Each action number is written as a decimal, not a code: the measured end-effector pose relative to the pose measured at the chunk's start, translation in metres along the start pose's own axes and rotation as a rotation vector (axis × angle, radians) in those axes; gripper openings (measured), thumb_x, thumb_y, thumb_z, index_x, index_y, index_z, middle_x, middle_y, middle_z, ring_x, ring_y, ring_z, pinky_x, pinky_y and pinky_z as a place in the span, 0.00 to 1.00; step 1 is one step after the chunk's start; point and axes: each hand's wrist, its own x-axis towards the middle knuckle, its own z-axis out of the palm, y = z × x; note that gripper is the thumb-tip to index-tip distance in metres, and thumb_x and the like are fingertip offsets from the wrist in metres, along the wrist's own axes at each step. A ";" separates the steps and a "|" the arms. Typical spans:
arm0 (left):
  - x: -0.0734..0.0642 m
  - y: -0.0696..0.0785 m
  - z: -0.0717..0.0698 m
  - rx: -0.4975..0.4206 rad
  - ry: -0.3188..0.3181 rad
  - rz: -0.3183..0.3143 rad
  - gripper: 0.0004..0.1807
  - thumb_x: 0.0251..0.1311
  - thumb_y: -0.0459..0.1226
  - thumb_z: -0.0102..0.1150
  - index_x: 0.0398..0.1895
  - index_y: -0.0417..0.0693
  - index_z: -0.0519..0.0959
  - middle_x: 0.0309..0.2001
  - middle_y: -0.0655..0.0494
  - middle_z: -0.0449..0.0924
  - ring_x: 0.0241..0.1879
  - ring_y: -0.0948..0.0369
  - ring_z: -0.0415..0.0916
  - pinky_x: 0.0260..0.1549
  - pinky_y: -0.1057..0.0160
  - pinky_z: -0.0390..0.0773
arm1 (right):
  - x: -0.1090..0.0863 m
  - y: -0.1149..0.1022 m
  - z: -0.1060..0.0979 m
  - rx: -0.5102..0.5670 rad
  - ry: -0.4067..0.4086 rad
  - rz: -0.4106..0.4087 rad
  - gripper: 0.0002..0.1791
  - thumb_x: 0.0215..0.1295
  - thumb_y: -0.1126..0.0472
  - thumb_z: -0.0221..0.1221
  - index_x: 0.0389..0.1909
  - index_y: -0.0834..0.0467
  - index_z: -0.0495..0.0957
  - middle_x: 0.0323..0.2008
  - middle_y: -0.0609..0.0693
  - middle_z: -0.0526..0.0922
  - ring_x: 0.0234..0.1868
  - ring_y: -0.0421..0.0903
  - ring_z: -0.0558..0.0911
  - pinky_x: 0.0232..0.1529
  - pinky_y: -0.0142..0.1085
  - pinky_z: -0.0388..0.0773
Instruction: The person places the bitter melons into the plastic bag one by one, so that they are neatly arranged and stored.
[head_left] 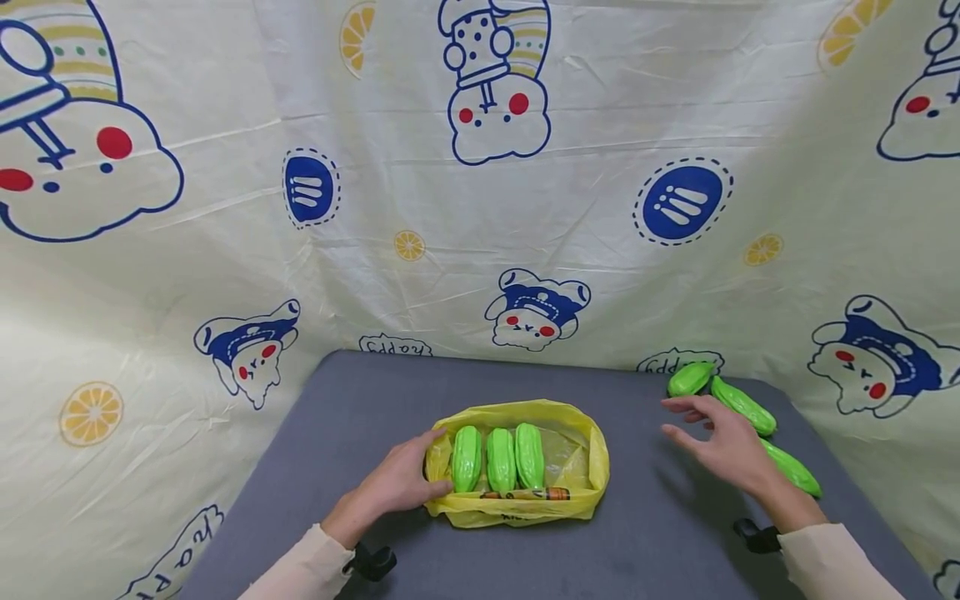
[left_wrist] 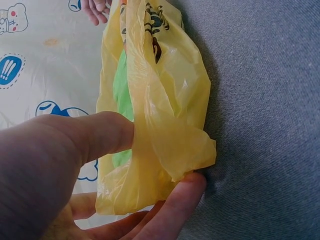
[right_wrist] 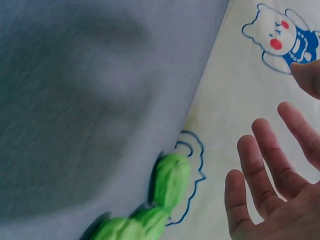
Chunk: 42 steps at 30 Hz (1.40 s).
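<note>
Left hand (head_left: 397,479) pinches yellow bag (head_left: 598,467) at left end; right hand (head_left: 723,446) spread, empty, right of bag. Best: hold bag steady.

Pale cream sleeves (head_left: 303,563) are worn with black wrist devices (head_left: 374,564).

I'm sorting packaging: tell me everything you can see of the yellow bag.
The yellow bag looks like thin, glossy, crinkled plastic, with dark and orange print along its near side. It sits on the gray table, longer sideways than deep, mouth open upward. Three green vegetables lie side by side inside, toward the left. The person's left hand grips its left end, thumb inside the rim.
</note>
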 end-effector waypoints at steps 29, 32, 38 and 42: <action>0.001 -0.002 0.000 -0.007 -0.011 0.001 0.50 0.68 0.42 0.80 0.90 0.39 0.69 0.83 0.33 0.77 0.81 0.34 0.76 0.78 0.29 0.78 | -0.025 0.088 -0.031 -0.122 -0.026 0.123 0.31 0.77 0.50 0.77 0.72 0.62 0.84 0.68 0.78 0.79 0.64 0.80 0.78 0.58 0.77 0.73; 0.001 -0.002 0.000 -0.006 -0.013 0.002 0.50 0.68 0.42 0.80 0.90 0.39 0.69 0.83 0.33 0.77 0.81 0.34 0.76 0.78 0.29 0.78 | -0.029 0.098 -0.032 -0.134 -0.021 0.127 0.32 0.75 0.51 0.78 0.71 0.63 0.84 0.68 0.80 0.78 0.65 0.80 0.77 0.58 0.76 0.72; 0.001 -0.002 0.000 -0.004 -0.009 0.005 0.50 0.68 0.42 0.80 0.90 0.39 0.69 0.83 0.33 0.77 0.81 0.33 0.76 0.78 0.29 0.78 | -0.033 0.114 -0.036 -0.160 -0.058 0.171 0.37 0.75 0.48 0.78 0.73 0.68 0.81 0.69 0.84 0.75 0.65 0.81 0.73 0.59 0.79 0.71; 0.001 -0.001 0.000 -0.006 -0.011 0.009 0.50 0.67 0.42 0.80 0.90 0.39 0.69 0.83 0.33 0.77 0.81 0.33 0.76 0.78 0.29 0.78 | -0.036 0.122 -0.038 -0.181 -0.071 0.213 0.40 0.75 0.45 0.78 0.75 0.68 0.79 0.69 0.84 0.74 0.66 0.81 0.72 0.59 0.80 0.72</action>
